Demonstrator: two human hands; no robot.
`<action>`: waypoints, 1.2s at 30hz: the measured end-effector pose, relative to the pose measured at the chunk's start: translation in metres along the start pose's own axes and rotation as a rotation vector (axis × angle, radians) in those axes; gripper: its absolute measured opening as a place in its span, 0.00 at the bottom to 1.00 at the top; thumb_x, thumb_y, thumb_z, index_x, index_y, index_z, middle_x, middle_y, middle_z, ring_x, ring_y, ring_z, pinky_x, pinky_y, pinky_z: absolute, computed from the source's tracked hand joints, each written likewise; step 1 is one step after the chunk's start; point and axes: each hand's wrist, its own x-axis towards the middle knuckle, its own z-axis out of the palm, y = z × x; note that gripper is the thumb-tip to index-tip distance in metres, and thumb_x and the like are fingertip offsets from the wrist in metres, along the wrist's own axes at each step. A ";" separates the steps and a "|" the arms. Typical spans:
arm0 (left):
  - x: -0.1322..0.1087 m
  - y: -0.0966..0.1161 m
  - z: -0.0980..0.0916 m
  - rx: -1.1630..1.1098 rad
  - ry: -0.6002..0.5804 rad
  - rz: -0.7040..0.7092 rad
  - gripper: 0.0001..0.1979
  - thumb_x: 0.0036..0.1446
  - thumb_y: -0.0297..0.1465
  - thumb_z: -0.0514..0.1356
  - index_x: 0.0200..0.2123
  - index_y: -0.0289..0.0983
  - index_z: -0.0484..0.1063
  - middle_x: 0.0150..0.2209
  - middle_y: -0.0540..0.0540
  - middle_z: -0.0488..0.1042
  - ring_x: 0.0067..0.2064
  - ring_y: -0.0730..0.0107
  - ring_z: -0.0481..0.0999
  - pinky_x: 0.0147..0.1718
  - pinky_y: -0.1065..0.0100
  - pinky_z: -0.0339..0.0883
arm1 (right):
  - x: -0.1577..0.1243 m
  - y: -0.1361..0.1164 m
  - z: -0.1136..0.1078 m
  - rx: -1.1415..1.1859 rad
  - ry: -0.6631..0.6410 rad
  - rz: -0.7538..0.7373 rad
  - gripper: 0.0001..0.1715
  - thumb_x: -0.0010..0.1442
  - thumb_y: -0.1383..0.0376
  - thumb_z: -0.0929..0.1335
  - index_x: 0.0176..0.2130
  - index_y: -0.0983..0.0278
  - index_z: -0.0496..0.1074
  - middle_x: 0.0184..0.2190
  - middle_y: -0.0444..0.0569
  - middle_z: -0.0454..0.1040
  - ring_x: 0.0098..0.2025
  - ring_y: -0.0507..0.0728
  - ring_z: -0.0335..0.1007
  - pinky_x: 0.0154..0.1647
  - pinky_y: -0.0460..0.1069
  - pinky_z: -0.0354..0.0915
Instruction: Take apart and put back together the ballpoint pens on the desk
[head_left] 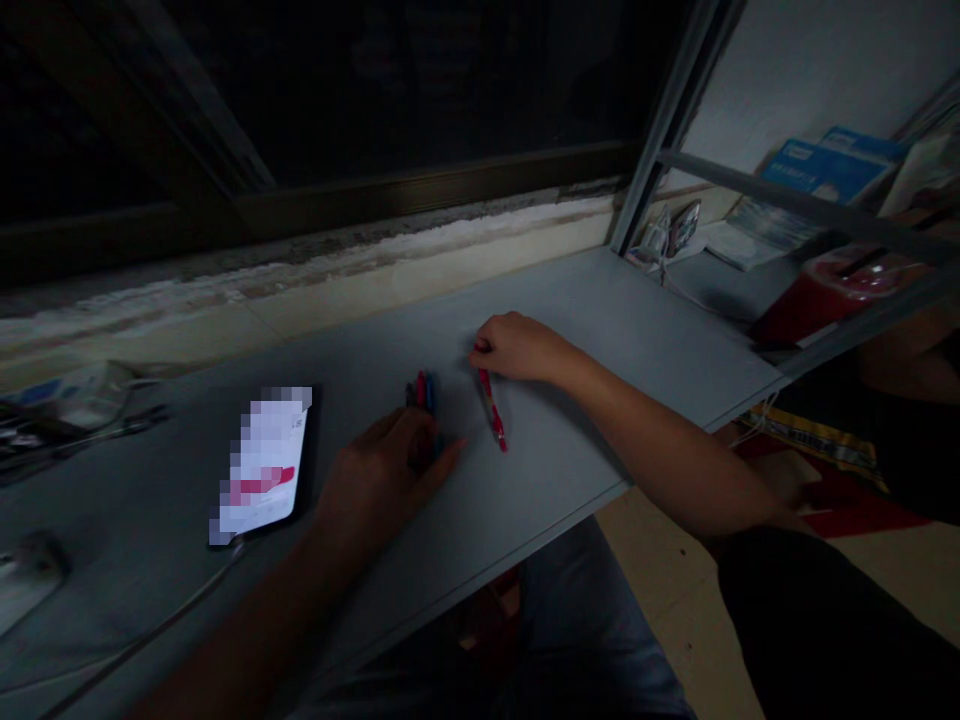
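Black sleeve fabric (pixel 825 630) fills the lower right corner, and a bare right forearm (pixel 675 450) reaches out of it across a long pale grey desktop (pixel 622 330). The right hand (pixel 521 347) is curled together, its fingertips (pixel 481 347) closed on the upper end of a slim red patterned pen (pixel 493 410). That pen slants down across the desktop, its lower tip resting on the surface.

Just left of it, the left hand (pixel 382 470) lies low over a small bunch of red and blue pens (pixel 422 392), its fingers together and pointing toward the red pen. Their tops poke out above the hand; in this dim light, you cannot tell whether the fingers grip them or merely touch them.

Further left lies a black smartphone (pixel 262 465) with a pixelated screen, a thin pale cable (pixel 150 620) trailing from its lower end. Blue jeans (pixel 592 640) show below the desk edge. At the far right, a grey metal shelf frame (pixel 675 130) holds a blue-and-white box (pixel 825 170) and a red translucent container (pixel 832 300) — both well apart from the hands.
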 end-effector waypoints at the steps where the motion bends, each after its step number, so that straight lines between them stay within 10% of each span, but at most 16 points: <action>1: 0.001 0.000 0.000 0.030 -0.029 -0.031 0.16 0.67 0.45 0.60 0.35 0.38 0.72 0.31 0.49 0.75 0.28 0.68 0.74 0.26 0.69 0.63 | 0.000 0.001 0.000 -0.029 -0.009 0.027 0.20 0.66 0.56 0.67 0.33 0.68 0.78 0.33 0.60 0.79 0.32 0.57 0.70 0.29 0.51 0.50; 23: 0.007 -0.001 -0.003 -0.058 -0.055 -0.332 0.12 0.62 0.41 0.60 0.30 0.40 0.72 0.26 0.49 0.78 0.25 0.65 0.77 0.23 0.68 0.62 | -0.018 -0.012 -0.009 0.021 -0.237 -0.222 0.02 0.58 0.70 0.71 0.36 0.66 0.74 0.31 0.48 0.75 0.30 0.51 0.63 0.31 0.48 0.51; 30: 0.000 0.003 -0.008 -0.397 0.076 -0.210 0.10 0.67 0.39 0.59 0.41 0.39 0.70 0.27 0.52 0.77 0.26 0.71 0.77 0.25 0.71 0.68 | -0.017 -0.017 -0.012 0.713 -0.178 -0.336 0.32 0.67 0.41 0.64 0.26 0.64 0.66 0.18 0.39 0.63 0.22 0.48 0.59 0.28 0.47 0.55; 36: -0.004 0.003 -0.002 -0.327 0.102 -0.061 0.12 0.66 0.39 0.61 0.47 0.38 0.72 0.26 0.55 0.72 0.24 0.74 0.73 0.25 0.73 0.67 | -0.016 -0.031 0.000 0.892 -0.122 -0.172 0.36 0.70 0.42 0.62 0.20 0.62 0.57 0.13 0.35 0.53 0.16 0.46 0.50 0.23 0.46 0.51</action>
